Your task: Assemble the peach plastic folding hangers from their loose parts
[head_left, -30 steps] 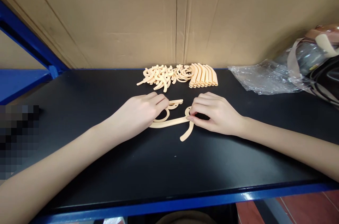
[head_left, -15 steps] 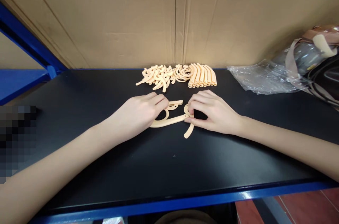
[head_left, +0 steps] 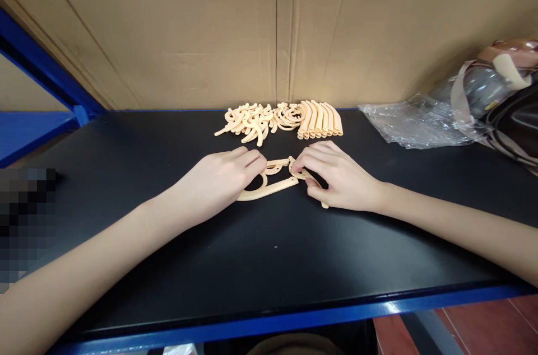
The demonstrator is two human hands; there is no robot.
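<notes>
My left hand (head_left: 233,178) is closed around the near-left part of a beige plastic folding hanger piece (head_left: 271,190), which shows a round opening and a long curved arm. A shorter beige bar (head_left: 277,163) lies at its far side, partly under my fingers. My right hand (head_left: 336,176) pinches a separate-looking curved beige plastic piece (head_left: 299,173) at the right ends of these arms. One tip of that piece shows below my right palm; its middle is hidden by the fingers. Whether the pieces are joined cannot be made out.
Behind my hands lie a loose pile of curved beige pieces (head_left: 250,120), several ring-like pieces (head_left: 288,114) and a neat row of curved arms (head_left: 320,120). Clear plastic bags (head_left: 412,120) and a dark bag (head_left: 515,114) stand at the right. Cardboard (head_left: 189,30) backs the black tabletop (head_left: 252,271).
My right hand has turned the curved piece, so its lower tip swung from below the arm's end to the right, under my palm. The left hand has stayed in place.
</notes>
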